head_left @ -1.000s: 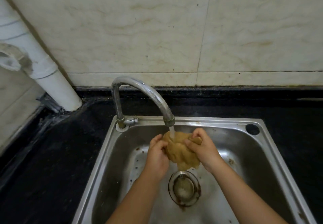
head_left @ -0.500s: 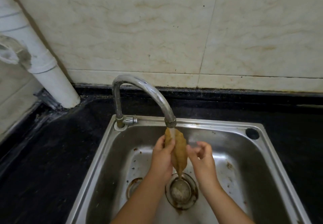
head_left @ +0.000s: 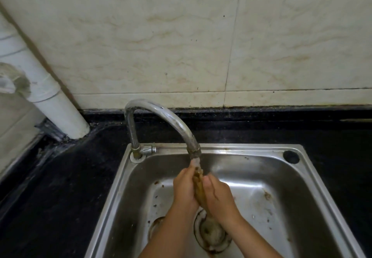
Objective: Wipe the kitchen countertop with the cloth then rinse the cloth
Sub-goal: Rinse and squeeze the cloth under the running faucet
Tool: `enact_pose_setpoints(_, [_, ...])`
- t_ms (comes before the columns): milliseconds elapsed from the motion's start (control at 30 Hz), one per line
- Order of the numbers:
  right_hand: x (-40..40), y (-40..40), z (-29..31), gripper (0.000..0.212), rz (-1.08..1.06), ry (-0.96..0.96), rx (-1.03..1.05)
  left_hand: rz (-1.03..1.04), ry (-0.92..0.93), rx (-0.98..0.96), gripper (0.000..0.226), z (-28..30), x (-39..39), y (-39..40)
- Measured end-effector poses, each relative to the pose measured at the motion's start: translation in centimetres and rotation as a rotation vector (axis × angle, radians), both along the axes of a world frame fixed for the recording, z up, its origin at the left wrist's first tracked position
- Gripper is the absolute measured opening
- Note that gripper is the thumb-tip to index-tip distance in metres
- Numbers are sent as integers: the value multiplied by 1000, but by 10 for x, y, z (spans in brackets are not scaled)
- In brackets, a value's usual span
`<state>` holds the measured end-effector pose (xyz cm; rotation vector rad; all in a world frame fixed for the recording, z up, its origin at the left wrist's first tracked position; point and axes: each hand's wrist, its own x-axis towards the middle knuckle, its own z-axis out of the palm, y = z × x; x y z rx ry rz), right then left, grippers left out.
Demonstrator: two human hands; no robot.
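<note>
Brown cloth (head_left: 198,187) between both hands' grip, under tap (head_left: 161,115).

Cream marbled wall tiles (head_left: 161,36), dim light

Two bare forearms, sleeveless in view; left hand (head_left: 184,187), right hand (head_left: 218,194) ungloved, no jewellery.
</note>
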<state>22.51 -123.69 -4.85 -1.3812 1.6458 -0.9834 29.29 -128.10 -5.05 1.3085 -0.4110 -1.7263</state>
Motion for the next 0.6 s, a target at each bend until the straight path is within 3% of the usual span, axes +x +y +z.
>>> enact_pose_setpoints(100, [-2,-2,0,60,152,206,-68,22,24,25,31,1,-3,-5])
enact_pose_setpoints(200, [-2,-5,1,84,160,395,-53,23,3,32,33,4,-6,-1])
enact_pose_setpoints(300, [-9,-28,-7,47,77,504,13,10,4,-17,34,10,-7,-1])
enact_pose_setpoints(433, [-8,-43,-9,44,-85,326,65,58,-70,-80,36,13,-2,-4])
enact_pose_setpoints(533, [-1,-16,-5,45,45,275,-55,68,-113,-51,38,10,-2,-5])
enact_pose_setpoints(600, [7,-2,2,62,81,240,-140,19,-108,-50,39,9,-4,-3])
